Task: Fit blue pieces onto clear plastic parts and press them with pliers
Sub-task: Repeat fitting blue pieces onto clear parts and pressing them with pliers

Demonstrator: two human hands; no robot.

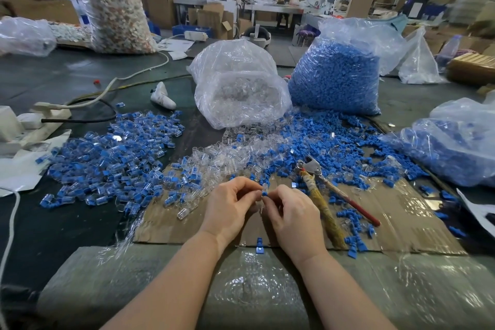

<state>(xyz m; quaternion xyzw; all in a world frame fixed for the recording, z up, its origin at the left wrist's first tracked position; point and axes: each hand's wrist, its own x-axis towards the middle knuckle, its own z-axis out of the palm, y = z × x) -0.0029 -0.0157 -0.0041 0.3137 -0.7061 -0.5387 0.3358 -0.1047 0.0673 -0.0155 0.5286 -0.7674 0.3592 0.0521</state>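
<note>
Cardboard point(396, 211) is overhung by left hand point(230, 206) and right hand point(292, 214), both pinching one clear part point(265, 187) with blue piece point(264, 194); pliers point(329, 190) lie just right.

**Plastic, cardboard and metal on your bench**

At centre frame you pinch a small clear plastic part point(265, 187) and a matt blue piece point(264, 194). Right of centre, your pliers point(310, 166) show bare, dull metal at the head; one handle is glossy red, the other wrapped in frayed, rough tape. Beneath them lies matt brown cardboard point(407, 222), creased and worn. The bags point(241, 94) above centre are thin, shiny, crinkled film. Along the bottom edge, grey foam point(107, 276) sits under glossy wrap.
</note>
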